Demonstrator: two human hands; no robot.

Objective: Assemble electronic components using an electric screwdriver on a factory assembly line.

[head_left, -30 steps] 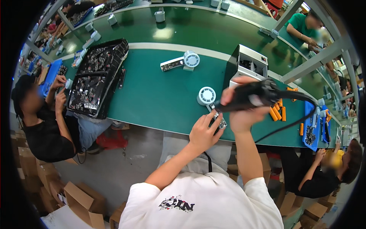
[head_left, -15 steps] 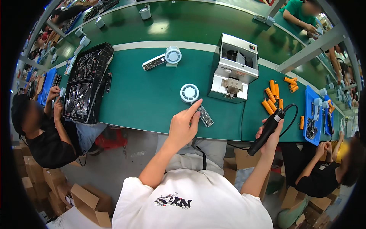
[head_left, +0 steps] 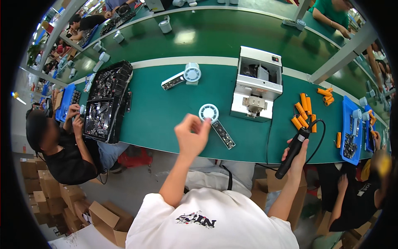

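Observation:
My right hand (head_left: pixel 297 154) is wrapped round a black electric screwdriver (head_left: pixel 292 155), held tilted at the table's front edge, its cable looping from the upper end. My left hand (head_left: pixel 191 135) hovers beside a handheld fan (head_left: pixel 208 113), fingers curled in toward the thumb; whatever they hold, if anything, is hidden. That fan lies on the green table with its light-blue round head toward the far side and its open handle (head_left: pixel 224 135), showing a circuit board, pointing near and right. Farther back rests a second fan (head_left: pixel 192 74) with its handle open to the left.
A white-and-grey machine (head_left: pixel 257 85) stands right of the fans. Orange battery cells (head_left: pixel 304 108) lie scattered beside it, near a blue tray (head_left: pixel 347 124) of parts. At left sits a black tray (head_left: pixel 108 99) full of parts. Co-workers sit on both sides; a green conveyor (head_left: pixel 219 39) runs behind.
My left hand has drawn back leftward from the near fan, its pointing index finger now curled. The screwdriver stays in my right hand. The whole view has shifted slightly.

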